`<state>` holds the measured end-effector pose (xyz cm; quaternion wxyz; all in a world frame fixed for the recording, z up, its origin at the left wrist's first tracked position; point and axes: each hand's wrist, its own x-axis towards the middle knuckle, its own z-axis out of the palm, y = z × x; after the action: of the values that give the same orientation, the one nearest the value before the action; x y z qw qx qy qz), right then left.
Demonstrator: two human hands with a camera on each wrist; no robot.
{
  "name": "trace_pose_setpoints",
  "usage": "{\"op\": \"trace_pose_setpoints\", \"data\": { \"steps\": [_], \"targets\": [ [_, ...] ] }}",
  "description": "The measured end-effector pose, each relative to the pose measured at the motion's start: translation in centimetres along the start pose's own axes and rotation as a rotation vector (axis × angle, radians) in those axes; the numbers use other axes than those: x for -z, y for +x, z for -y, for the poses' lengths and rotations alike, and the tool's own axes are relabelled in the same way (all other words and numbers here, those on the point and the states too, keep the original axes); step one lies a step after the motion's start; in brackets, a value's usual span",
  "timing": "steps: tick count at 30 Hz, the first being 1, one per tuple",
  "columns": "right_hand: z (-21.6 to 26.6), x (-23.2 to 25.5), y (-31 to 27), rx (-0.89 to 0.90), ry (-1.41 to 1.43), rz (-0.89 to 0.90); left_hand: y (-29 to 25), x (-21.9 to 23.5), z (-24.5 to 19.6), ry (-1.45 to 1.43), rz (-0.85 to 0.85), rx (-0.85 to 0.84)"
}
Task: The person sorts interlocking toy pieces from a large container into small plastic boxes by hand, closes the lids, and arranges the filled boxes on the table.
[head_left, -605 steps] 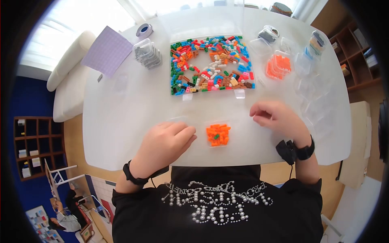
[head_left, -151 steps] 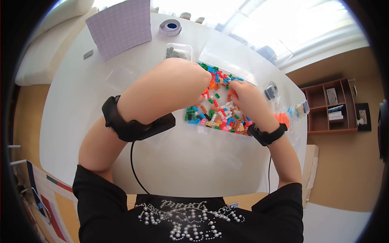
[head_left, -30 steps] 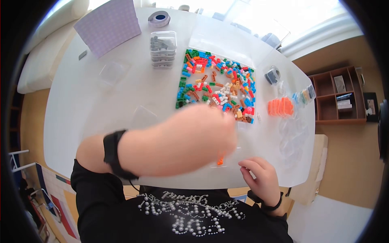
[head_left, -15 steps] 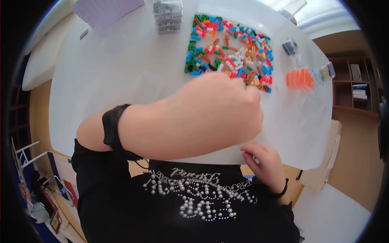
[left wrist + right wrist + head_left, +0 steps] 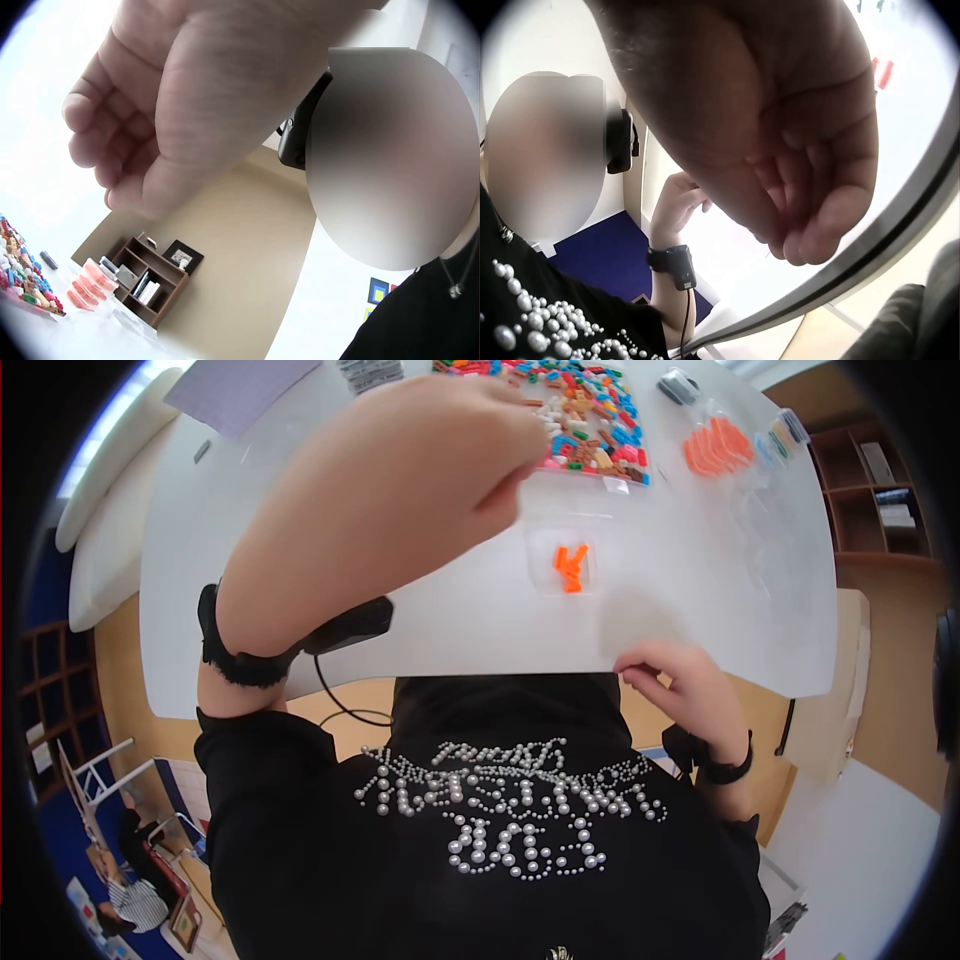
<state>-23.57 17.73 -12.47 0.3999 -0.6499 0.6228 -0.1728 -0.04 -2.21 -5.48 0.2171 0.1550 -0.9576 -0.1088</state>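
Note:
My left hand [image 5: 485,435] is raised over the near left part of a large clear tray [image 5: 632,481] of mixed toy building bricks [image 5: 590,432]. In the left wrist view, the fingers [image 5: 112,139] curl loosely with nothing seen between them. A small clear box [image 5: 587,589] with several orange bricks [image 5: 570,568] stands on the table in front of the body. My right hand [image 5: 685,682] hovers at the table's front edge, to the right of that box. Its fingers [image 5: 802,240] hang loosely curled in the right wrist view, and no brick shows there.
Orange-filled boxes [image 5: 718,448] stand in a row at the right, near smaller boxes [image 5: 782,440] of other colours. Clear containers [image 5: 770,525] lie closer in. At the back left are a stack of grey-filled boxes [image 5: 370,374] and a purple checked sheet [image 5: 240,395].
Five seconds ago both hands were at the tray. My left hand has since passed over the small box and moved back towards the tray, uncovering the orange bricks. The head view has tilted down.

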Motion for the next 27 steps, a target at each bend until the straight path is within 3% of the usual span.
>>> {"op": "trace_pose_setpoints", "data": {
  "steps": [8,10,12,14,15,17,18,19,21,22,24,27],
  "targets": [
    [-0.2,1.2,-1.2,0.041,-0.069,-0.177,-3.9,3.8,-3.6,-0.146,0.034,0.107],
    [0.3,1.6,-0.8,0.042,-0.065,-0.191,-4.0,5.6,-5.2,-0.471,-0.121,-0.066],
    [0.8,1.7,-0.8,0.051,-0.02,-0.217,-4.2,8.9,-6.8,-0.577,-0.017,-0.197],
    [1.3,1.5,-0.4,0.074,-0.026,-0.203,-2.8,9.8,-7.4,-0.86,0.145,-0.55],
    [1.6,1.3,-0.2,0.091,-0.03,-0.194,-2.4,9.3,-8.1,-0.861,0.146,-0.547],
    [1.0,0.0,0.4,0.151,-0.068,0.046,-2.7,7.6,-8.9,-0.991,-0.108,-0.813],
    [0.7,-1.6,1.0,0.225,-0.085,0.188,-2.6,7.6,-8.7,-0.988,-0.109,-0.815],
    [0.8,-2.8,1.2,0.304,-0.144,0.148,-2.3,7.6,-8.8,-1.013,-0.114,-0.814],
    [1.7,-3.9,1.3,0.128,-0.146,0.083,-2.2,7.4,-8.7,-1.056,-0.132,-0.811],
    [2.1,-4.5,1.3,0.128,-0.146,0.087,-0.1,6.2,-9.8,-1.082,-0.14,-0.806],
    [2.4,-5.8,1.4,0.249,-0.283,0.207,1.0,5.8,-9.9,-1.128,-0.146,-0.802],
    [-1.1,-10.1,2.6,0.293,-0.414,0.203,0.5,5.8,-10.8,-1.181,-0.166,-0.801]
  ]
}}
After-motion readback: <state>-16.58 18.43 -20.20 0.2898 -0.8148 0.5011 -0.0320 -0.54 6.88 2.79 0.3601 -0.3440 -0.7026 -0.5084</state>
